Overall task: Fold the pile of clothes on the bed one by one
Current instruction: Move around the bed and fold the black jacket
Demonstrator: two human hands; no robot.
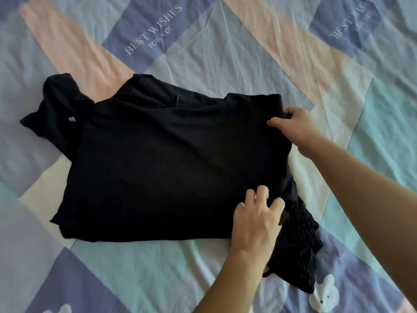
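Location: home bedroom. Evidence: the whole surface is a bed covered by a patchwork bedsheet (225,53) in pastel blocks, printed "BEST WISHES FOR YOU", with a cartoon bear motif (325,295).

bedsheet (237,53): "BEST WISHES FOR YOU" printed white on blue patch at 12 o'clock; same print at 1 o'clock, blurred, only partly legible

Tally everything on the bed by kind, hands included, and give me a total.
Black garments: 2, the large black top spread flat and the ribbed black garment partly under its near right edge.
Hands: 2, the left hand resting on the top, the right hand pinching its far right corner.
Patchwork bedsheets: 1.
Total: 5
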